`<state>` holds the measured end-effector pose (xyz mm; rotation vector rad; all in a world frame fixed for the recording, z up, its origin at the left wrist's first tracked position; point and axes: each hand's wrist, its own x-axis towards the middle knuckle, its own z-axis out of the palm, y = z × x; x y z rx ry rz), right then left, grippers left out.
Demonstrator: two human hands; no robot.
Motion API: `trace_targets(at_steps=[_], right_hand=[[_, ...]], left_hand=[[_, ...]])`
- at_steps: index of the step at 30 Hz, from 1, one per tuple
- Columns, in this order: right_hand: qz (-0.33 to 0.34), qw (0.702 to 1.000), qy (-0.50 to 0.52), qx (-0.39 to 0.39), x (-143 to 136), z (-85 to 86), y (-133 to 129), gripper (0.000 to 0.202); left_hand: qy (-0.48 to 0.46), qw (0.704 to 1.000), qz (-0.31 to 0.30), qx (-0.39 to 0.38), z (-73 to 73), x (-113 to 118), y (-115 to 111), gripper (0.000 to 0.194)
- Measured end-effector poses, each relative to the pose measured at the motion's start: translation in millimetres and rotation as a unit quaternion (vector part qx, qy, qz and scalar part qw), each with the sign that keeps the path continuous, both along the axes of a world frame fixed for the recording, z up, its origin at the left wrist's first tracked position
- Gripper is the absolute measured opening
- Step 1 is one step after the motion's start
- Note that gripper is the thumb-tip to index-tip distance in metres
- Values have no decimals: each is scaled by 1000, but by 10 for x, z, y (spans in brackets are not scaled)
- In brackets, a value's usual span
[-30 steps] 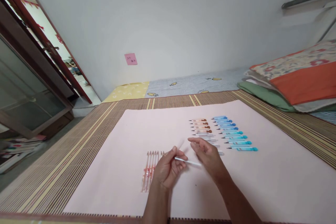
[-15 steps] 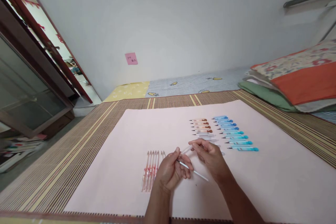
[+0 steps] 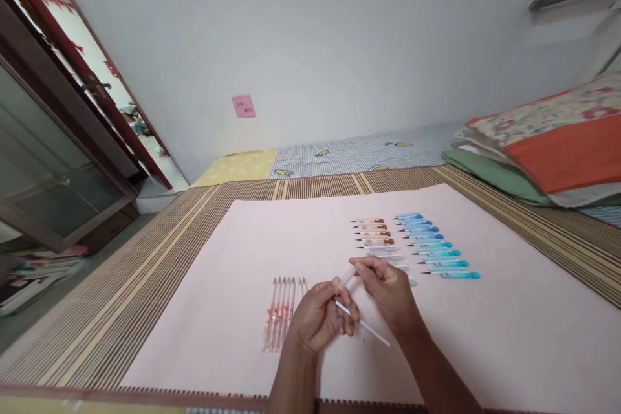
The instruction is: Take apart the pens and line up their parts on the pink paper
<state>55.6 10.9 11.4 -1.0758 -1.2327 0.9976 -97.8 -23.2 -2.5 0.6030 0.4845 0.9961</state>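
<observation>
My left hand (image 3: 323,314) is closed on a thin white refill (image 3: 373,333), which slants down to the right, and its thumb and finger also touch a clear pen barrel (image 3: 346,278). The upper end of that barrel is pinched by my right hand (image 3: 385,288). Left of my hands lie several clear pens with red marks (image 3: 277,314). Beyond my right hand are several brown-ended pens (image 3: 373,233), some grey-white ones partly hidden by the hand, and several blue and turquoise pens (image 3: 439,252).
The pens lie on a large pale pink sheet (image 3: 204,310) over a striped mat (image 3: 121,284). Folded bedding (image 3: 563,149) is piled at the right. A pink note (image 3: 243,106) is on the wall, and a glass-paned door (image 3: 48,149) stands at the left.
My left hand has shifted slightly right, and the refill's free end now points a little lower and farther right. The barrel between my hands is tilted more steeply.
</observation>
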Motion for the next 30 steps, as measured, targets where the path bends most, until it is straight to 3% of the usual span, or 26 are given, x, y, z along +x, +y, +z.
trace_targets(at_steps=[7,16,26,30], right_hand=[[45,994,76,-72,-21,16,-7,45],[136,962,177,-159,-164,-81,18,62],[169,900,342,-212,-325,-290,-41,47],[146,902,352,-202,-366,-326,-36,44]], left_hand=[[-9,1000,7,14,-42,-11,14,41],[-21,996,86,29,42,-45,20,29],[-12,994,96,49,51,-41,30,31],[-2,994,96,46,57,-30,21,30]])
